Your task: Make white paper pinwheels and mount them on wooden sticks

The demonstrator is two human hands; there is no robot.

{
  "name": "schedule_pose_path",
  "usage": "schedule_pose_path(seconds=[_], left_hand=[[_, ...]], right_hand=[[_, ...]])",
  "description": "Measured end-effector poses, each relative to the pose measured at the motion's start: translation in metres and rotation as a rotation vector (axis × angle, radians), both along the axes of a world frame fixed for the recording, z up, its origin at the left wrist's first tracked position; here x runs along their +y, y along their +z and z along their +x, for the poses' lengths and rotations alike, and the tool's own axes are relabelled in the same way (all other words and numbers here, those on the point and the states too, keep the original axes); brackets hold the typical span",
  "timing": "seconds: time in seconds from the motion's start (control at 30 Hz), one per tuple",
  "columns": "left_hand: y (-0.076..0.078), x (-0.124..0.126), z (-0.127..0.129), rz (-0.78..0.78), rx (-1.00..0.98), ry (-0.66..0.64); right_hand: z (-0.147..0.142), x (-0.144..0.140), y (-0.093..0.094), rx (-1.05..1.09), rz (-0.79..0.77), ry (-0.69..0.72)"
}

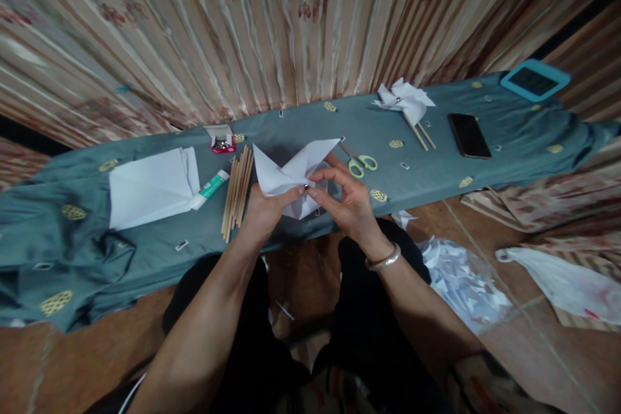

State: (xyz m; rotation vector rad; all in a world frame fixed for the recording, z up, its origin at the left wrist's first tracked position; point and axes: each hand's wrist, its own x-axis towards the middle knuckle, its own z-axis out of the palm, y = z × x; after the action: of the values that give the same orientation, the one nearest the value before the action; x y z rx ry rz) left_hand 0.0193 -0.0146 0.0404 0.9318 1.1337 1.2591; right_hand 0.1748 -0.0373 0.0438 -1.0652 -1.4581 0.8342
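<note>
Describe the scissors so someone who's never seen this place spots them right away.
Start at the long green-grey cloth; over it, the right hand holds a white paper pinwheel. Just beyond that hand lie the scissors, set apart by pale green loop handles.

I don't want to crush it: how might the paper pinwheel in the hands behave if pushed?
The paper pinwheel looks thin, so it's probably very light. Its curved blades may flex or crease easily. Its upper-left tip stands free, so likely bends first.

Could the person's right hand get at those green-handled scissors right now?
Probably yes: the green-handled scissors lie just beyond the right hand, nothing visibly blocking them, though that hand is busy with the paper pinwheel.
</note>
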Motion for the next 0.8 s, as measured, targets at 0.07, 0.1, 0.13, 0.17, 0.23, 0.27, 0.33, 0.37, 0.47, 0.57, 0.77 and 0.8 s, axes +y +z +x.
schedule_pose_path(seconds=[0.07, 0.1, 0.13, 0.17, 0.23, 0.27, 0.33, 0.37, 0.47, 0.57, 0.77, 0.8], left_hand=[[-0.003, 0.001, -0.001, 0.004, -0.033, -0.021], [-0.005, 0.002, -0.002, 0.0, -0.04, -0.025], [-0.006, 0.003, -0.003, -0.007, -0.044, -0.026], [-0.007, 0.004, -0.004, -0.015, -0.046, -0.021], [-0.008, 0.004, -0.004, -0.029, -0.051, -0.007], [-0.007, 0.004, -0.004, -0.034, -0.054, -0.007], [-0.006, 0.002, -0.004, -0.048, -0.061, -0.02], [-0.006, 0.001, -0.004, -0.056, -0.063, -0.031], [-0.005, -0.002, -0.003, -0.083, -0.06, -0.06], [-0.005, -0.004, -0.004, -0.092, -0.045, -0.052], [0.002, -0.006, -0.005, -0.105, -0.077, -0.022], [0.003, -0.006, -0.005, -0.1, -0.087, -0.018]], right_hand=[[0.004, 0.0, 0.0, 0.026, 0.012, -0.031], [0.007, 0.001, -0.001, 0.049, 0.016, -0.062], [0.009, 0.003, -0.003, 0.079, 0.013, -0.098], [0.013, 0.005, -0.005, 0.115, 0.0, -0.133], [0.018, 0.01, -0.009, 0.189, -0.068, -0.174], [0.021, 0.013, -0.01, 0.22, -0.119, -0.169], [0.024, 0.018, -0.012, 0.261, -0.241, -0.085], [0.025, 0.019, -0.011, 0.278, -0.301, -0.017], [0.026, 0.021, -0.008, 0.319, -0.447, 0.204], [0.027, 0.02, -0.007, 0.376, -0.491, 0.28], [0.028, 0.022, -0.011, 0.45, -0.435, 0.208], [0.027, 0.022, -0.012, 0.443, -0.415, 0.192]])
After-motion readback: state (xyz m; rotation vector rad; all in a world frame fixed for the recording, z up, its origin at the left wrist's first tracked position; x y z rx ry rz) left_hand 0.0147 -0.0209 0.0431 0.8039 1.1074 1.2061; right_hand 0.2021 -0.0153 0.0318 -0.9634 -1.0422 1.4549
